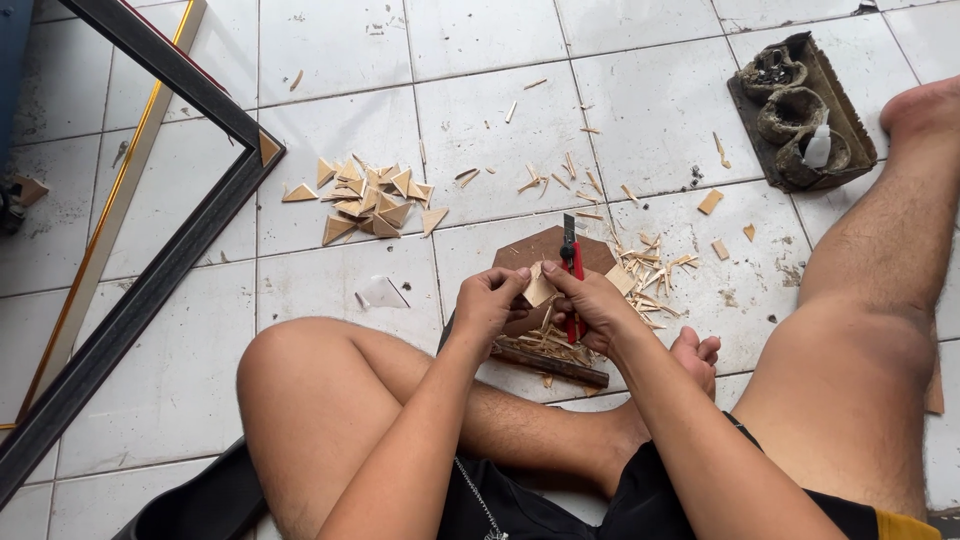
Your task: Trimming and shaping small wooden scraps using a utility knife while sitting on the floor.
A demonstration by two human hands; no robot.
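Wood piece (539, 290), small, pale and flat, sits pinched between both our hands just above a brown board (545, 250) on the white tiled floor (480, 40). Largest nearby is the dark picture frame (150, 270) with its gold inner strip, lying at our left. At top right lies a brown tray (850, 125) with 3 hollows, a small white bottle (818, 147) in the nearest. A heap of pale wooden triangles (365, 200) lies past our left knee, and shavings (650, 270) litter the board's right side. Our left hand (487, 303) grips the piece; our right hand (590, 300) steadies it while clasping a red-handled cutter (572, 262), blade pointing away.
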